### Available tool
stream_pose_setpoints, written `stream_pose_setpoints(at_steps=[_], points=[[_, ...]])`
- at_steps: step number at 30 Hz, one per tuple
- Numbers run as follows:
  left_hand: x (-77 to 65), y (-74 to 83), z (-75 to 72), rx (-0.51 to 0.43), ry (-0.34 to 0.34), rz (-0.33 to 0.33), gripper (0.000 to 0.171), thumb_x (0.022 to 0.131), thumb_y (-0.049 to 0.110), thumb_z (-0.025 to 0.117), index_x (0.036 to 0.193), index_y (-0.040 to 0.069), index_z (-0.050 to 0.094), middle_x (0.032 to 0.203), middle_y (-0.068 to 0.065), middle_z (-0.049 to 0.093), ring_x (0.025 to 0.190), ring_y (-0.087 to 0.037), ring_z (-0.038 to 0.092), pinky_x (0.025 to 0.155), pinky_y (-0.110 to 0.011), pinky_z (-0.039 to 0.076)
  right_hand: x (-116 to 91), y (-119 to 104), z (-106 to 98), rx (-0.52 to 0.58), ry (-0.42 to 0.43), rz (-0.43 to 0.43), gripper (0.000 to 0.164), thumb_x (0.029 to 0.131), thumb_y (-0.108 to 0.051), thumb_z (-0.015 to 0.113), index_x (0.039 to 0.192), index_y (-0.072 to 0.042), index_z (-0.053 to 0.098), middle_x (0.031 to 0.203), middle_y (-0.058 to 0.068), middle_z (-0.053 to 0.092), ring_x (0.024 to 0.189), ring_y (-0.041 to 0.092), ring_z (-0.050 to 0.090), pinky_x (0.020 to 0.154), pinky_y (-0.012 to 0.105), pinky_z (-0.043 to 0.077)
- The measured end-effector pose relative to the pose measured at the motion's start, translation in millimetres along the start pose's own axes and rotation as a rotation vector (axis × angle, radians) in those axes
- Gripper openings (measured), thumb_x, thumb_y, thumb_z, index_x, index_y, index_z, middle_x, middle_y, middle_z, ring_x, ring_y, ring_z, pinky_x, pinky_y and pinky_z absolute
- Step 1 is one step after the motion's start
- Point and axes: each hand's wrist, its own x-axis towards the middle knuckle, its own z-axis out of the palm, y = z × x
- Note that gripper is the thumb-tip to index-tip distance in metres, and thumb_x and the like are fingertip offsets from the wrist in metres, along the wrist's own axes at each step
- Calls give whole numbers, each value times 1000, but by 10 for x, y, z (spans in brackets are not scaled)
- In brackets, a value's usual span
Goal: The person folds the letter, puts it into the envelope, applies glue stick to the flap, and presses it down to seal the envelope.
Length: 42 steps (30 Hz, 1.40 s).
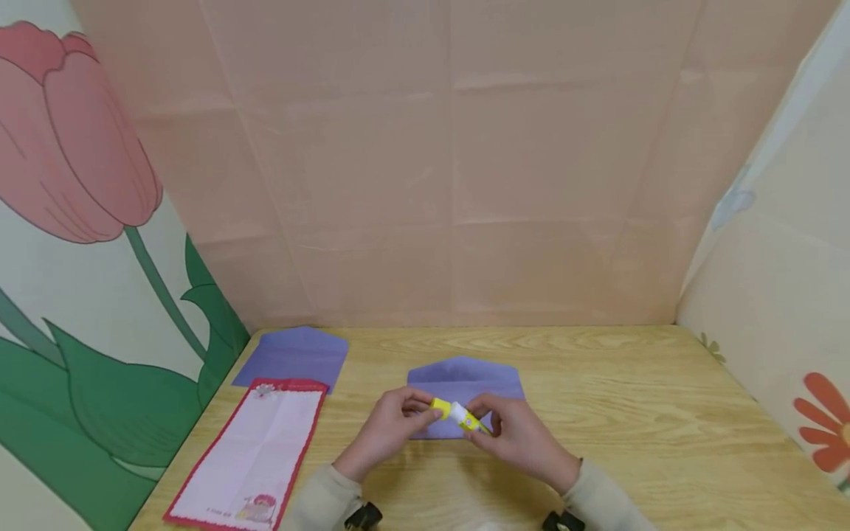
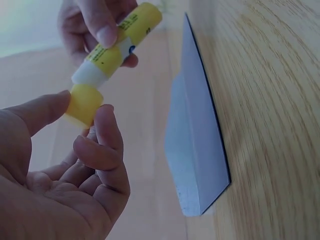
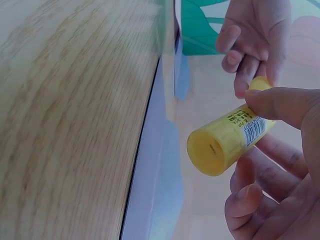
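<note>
My left hand pinches the yellow cap of a glue stick between thumb and fingers. The right hand grips the yellow, printed barrel of the glue stick, its barcode showing in the right wrist view. In the left wrist view the cap sits against the white collar at the barrel's end; whether it is still seated cannot be told. Below both hands a purple envelope lies on the table, its flap unfolded toward the far side. The hands cover part of its near half.
Another purple envelope lies at the table's far left. A red-bordered sheet of letter paper overlaps its near edge. The wooden table meets a pinkish covered wall at the back, with flower-patterned panels on both sides.
</note>
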Motion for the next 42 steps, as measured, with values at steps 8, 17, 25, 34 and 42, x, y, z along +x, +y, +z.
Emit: stream_pose_setpoints(at_steps=[8,17,25,34,42], points=[[5,18,9,-51,-36,-15,28,91,16,74,107,-5,66,97,-11,71,86,-24,68,69,-28,58,1,-38,-5,-23,-24,-14,23,81,-17,83,100,-24,73,86,-14,68,55,-3,44,47,19,40],[-2,26,34,-71,-45,-2,26,90,13,75,106,-6,68,96,-13,72,83,-22,68,68,-27,58,4,-97,-16,-23,-17,-33,24,81,-15,83,102,-24,75,83,-14,66,54,-3,42,46,18,38],[-5,53,49,-79,-46,-15,25,90,14,75,106,-4,68,95,-12,73,85,-33,69,69,-33,59,14,-130,-10,11,-18,-20,21,83,-17,81,101,-23,75,79,-15,64,54,-2,42,46,18,37],[11,47,78,-48,-57,-30,22,90,17,75,105,1,70,94,-7,72,88,-38,68,69,-33,59,38,-146,-22,20,-26,-24,20,82,-14,81,100,-22,76,80,-15,65,54,-2,43,46,18,38],[28,59,104,-11,-67,-42,24,90,19,75,107,3,71,98,-7,71,87,-26,69,72,-40,60,42,-104,-16,35,-47,-10,17,82,-15,82,97,-23,76,75,-15,63,52,-1,43,44,18,37]])
